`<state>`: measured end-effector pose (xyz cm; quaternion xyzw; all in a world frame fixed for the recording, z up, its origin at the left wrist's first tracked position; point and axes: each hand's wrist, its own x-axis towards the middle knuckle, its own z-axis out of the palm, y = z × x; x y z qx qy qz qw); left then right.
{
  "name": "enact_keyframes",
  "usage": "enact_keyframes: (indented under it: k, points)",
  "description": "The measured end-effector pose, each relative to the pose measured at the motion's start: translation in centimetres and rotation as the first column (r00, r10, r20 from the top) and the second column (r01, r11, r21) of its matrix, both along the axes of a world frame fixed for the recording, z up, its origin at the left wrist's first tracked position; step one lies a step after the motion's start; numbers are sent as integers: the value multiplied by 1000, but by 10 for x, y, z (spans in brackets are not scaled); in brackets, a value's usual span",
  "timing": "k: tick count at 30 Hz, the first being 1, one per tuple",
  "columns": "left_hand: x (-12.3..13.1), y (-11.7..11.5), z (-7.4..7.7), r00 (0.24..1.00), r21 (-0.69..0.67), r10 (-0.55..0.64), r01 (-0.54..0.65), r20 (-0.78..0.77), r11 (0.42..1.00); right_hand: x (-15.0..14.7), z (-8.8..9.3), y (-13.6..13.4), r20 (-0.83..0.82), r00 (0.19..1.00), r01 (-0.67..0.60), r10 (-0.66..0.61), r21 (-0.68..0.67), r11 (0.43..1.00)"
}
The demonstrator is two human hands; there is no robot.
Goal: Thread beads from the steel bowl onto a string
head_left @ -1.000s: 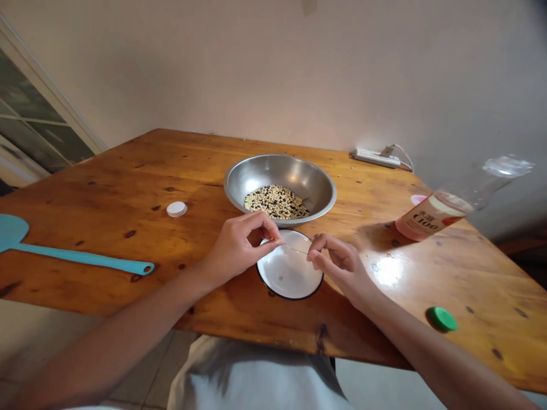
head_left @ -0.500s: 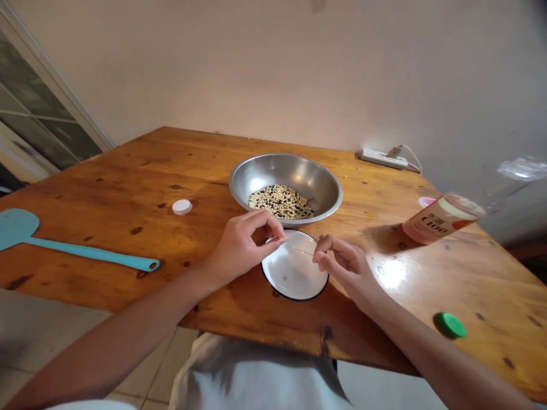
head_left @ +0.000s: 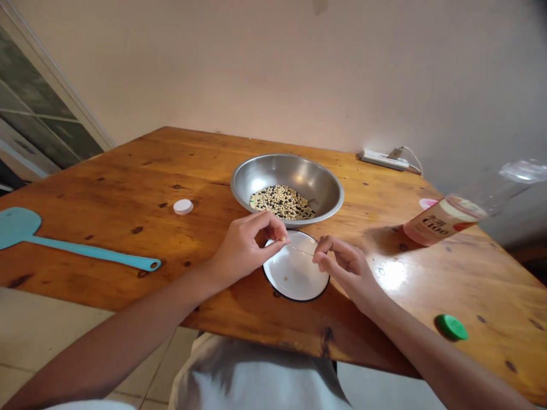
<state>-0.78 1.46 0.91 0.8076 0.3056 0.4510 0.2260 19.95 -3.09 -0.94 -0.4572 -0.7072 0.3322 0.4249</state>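
Over the white dish with a dark rim [head_left: 294, 279], my left hand [head_left: 248, 245] is closed in a pinch. A tiny yellowish bean [head_left: 284, 239] shows at its fingertips. Between thumb and forefinger, my right hand [head_left: 342, 265] grips a thin needle-like rod [head_left: 304, 251]. The rod points left toward the bean; whether they touch is too small to tell. One small tan speck [head_left: 286, 278] lies in the dish. Just behind stands a steel bowl [head_left: 325, 196] holding many pale and black beans [head_left: 282, 202].
A blue fly swatter [head_left: 89, 249] and a white cap [head_left: 183, 206] lie on the left of the wooden table [head_left: 149, 165]. To the right are a tilted clear bottle with pink liquid [head_left: 442, 221], a green cap [head_left: 452, 327], and a power strip [head_left: 384, 159] by the wall.
The view has shifted very slightly. Both hands keep their pinches in nearly the same place above the dish, and the bean at the left fingertips shows a little more clearly.
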Motion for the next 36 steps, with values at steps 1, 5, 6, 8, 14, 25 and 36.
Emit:
enact_keyframes:
  k: [1,5,6,8,14,25,36]
  points:
    - [0,-1,0,1000,2,7,-7,-3,1000,0,0,0,8,1000,3,-3,2,1000]
    - [2,-2,-2,999,17,26,-26,-27,1000,-1,3,0,52,999,13,-14,17,1000]
    - [2,-2,-2,999,21,28,-27,-31,999,-2,4,0,59,998,14,-15,22,1000]
    - [2,-2,-3,999,21,27,-26,-35,999,-2,5,0,64,998,12,-14,33,999]
    - [1,-1,-3,999,17,3,-2,-49,1000,-1,4,0,-8,1000,5,-5,23,1000]
    - [-3,-4,4,995,68,-45,51,-88,996,4,-2,2,-106,994,26,-29,-32,999]
    - [-3,-2,3,993,100,-73,83,-94,992,4,-3,1,-128,992,-6,1,-36,999]
